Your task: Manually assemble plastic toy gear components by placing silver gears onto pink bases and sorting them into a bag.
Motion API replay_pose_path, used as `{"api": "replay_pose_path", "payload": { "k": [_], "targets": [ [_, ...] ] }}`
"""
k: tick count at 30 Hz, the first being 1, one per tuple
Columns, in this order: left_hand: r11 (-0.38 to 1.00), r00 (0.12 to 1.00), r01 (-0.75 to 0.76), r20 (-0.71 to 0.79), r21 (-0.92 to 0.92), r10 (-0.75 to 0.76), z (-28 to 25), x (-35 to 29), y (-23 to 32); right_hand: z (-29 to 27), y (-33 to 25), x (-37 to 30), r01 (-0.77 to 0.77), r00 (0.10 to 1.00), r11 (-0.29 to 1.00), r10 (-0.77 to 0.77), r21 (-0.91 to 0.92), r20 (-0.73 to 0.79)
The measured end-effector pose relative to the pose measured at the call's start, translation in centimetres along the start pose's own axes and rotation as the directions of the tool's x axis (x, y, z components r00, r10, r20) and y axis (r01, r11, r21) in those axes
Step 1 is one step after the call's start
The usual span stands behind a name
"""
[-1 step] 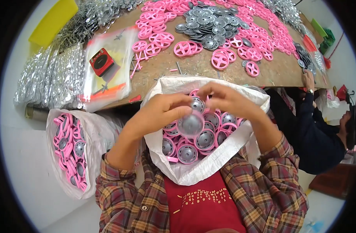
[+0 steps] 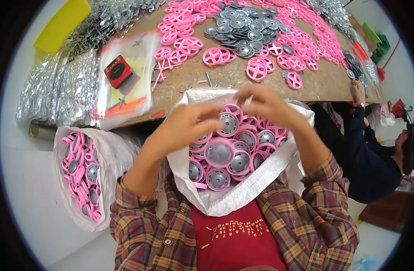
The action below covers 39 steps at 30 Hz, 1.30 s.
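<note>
In the head view, the person's left hand (image 2: pixel 189 124) is held above the left part of an open white sack (image 2: pixel 229 201), its fingers loosely bent and slightly blurred, with nothing seen in its grasp. The right hand (image 2: pixel 263 106) is over the far side of the same sack, fingers spread and curved toward the left hand, also blurred and holding nothing that shows. The two hands are apart.

Just below the left fingers is a blurred pink-rimmed wheel (image 2: pixel 219 152) with a grey centre, apart from both hands; whether it touches the pile under it cannot be told. The sack is filled with similar wheels (image 2: pixel 217 179), lying at various tilts, and its mouth is folded outward. A second bag (image 2: pixel 119 169) of pink and grey parts stands to the left.

On the worktop (image 2: pixel 184 92) beyond, a heap of grey discs (image 2: pixel 247 29) lies among many pink spoked rings (image 2: pixel 310 38). To their left, a red device (image 2: pixel 119 72) rests on clear plastic bags (image 2: pixel 146 56), beside strips of silver foil (image 2: pixel 58 90). At the far right, a co-worker's hand (image 2: pixel 358 92) is close to dark discs (image 2: pixel 351 65).
</note>
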<state>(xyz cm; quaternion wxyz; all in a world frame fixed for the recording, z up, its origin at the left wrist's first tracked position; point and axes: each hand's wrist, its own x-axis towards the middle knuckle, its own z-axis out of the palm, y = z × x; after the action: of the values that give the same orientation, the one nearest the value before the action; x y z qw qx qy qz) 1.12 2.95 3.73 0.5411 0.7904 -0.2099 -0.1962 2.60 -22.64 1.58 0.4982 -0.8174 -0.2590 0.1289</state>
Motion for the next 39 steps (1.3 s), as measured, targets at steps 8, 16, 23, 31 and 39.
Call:
{"api": "replay_pose_path", "payload": {
  "k": [8,16,23,31,39],
  "targets": [
    [0.807,0.866,-0.033,-0.386,0.589,0.317,-1.7,13.5,-7.4,-7.7,12.0,12.0,-0.374,0.841,0.719,-0.003,-0.586,-0.541],
    [0.578,0.753,-0.066,-0.34,0.813,0.564,-1.4,16.3,-11.9,-6.5,12.3,13.9,-0.483,0.83,0.653,0.13,-0.583,-0.543],
    [0.978,0.891,0.013,-0.441,-0.208,-0.106,-2.5,13.8,-8.0,-8.9,14.3,10.8,-0.195,0.703,0.904,-0.142,-0.38,-0.697],
    [0.585,0.972,-0.077,-0.191,-0.807,-0.136,-1.1,7.3,-2.5,-1.6,1.0,6.6,0.178,0.836,0.947,-0.002,0.267,-0.549],
    [0.83,0.939,-0.199,-0.343,-0.522,0.01,3.0,2.5,-0.3,2.0,-2.2,2.2,0.005,0.955,0.921,0.111,0.389,-0.274]
  ]
}}
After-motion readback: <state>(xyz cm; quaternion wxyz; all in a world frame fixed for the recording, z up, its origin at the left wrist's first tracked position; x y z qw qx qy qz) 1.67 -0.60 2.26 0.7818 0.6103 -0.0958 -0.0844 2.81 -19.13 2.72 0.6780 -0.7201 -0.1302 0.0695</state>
